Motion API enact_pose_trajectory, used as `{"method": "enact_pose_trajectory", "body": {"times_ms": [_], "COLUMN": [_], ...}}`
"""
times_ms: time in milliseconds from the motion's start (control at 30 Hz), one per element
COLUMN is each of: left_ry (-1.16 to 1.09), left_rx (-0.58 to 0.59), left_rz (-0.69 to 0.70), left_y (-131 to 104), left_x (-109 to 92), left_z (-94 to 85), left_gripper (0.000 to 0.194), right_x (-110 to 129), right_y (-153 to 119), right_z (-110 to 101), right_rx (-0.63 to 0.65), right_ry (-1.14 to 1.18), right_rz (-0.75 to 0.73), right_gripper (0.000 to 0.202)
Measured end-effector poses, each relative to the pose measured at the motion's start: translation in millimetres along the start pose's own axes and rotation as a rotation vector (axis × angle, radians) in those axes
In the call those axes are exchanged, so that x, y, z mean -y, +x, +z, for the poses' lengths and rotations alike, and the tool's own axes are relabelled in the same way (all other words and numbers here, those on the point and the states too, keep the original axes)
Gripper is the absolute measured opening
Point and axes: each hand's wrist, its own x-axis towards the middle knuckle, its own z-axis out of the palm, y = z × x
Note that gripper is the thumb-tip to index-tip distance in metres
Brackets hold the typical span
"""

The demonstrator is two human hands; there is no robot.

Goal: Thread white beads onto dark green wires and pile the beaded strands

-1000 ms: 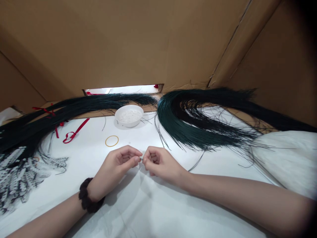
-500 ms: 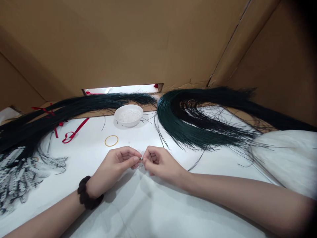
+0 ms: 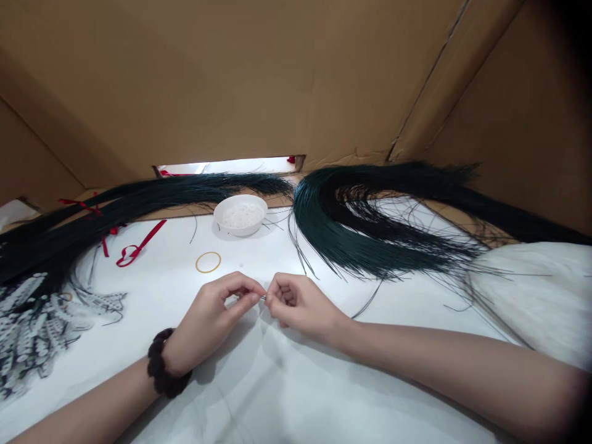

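My left hand (image 3: 215, 317), with a dark scrunchie (image 3: 167, 364) at its wrist, is closed in a pinch, thumb and forefinger meeting. My right hand (image 3: 303, 308) is closed too, its fingers curled and the fingertips almost touching those of the left. Between the two pinches shows a short length of thin dark strand (image 3: 263, 298); the rest of it is hidden by the fingers. Beyond the hands lie a yellow rubber band (image 3: 208, 263) and a shallow white bowl (image 3: 240, 216) holding small clear or whitish bits, too small to make out.
A looped bundle of dark green strands (image 3: 333, 231) lies at the right, beside white plastic sheeting (image 3: 536, 290). More dark strands (image 3: 152, 196) with white-tipped ends (image 3: 41, 339) spread at the left, near red ribbon (image 3: 139, 248). Cardboard walls (image 3: 240, 80) enclose the white surface.
My left hand has shifted very slightly, its lower fingers tucked further out of sight behind the pinch. My right hand stays practically still.
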Motion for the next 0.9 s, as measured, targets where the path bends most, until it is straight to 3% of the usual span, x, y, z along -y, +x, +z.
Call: {"method": "enact_pose_trajectory", "body": {"times_ms": [167, 633, 900], "left_ry": [0.068, -0.110, 0.007], "left_rx": [-0.008, 0.037, 0.001], "left_rz": [0.088, -0.025, 0.006], "left_y": [-0.5, 1.0, -0.9], "left_x": [2.9, 3.0, 0.8], "left_z": [0.9, 1.3, 1.8], "left_gripper": [0.015, 0.014, 0.013], "right_x": [2.1, 4.3, 4.1], "right_y": [1.0, 0.9, -0.1], "right_z": [-0.5, -0.5, -0.1], "right_rx": [0.028, 0.034, 0.013], "right_ry": [0.046, 0.052, -0.013], "right_rz": [0.030, 0.024, -0.017], "right_gripper": [0.003, 0.003, 0.004]}}
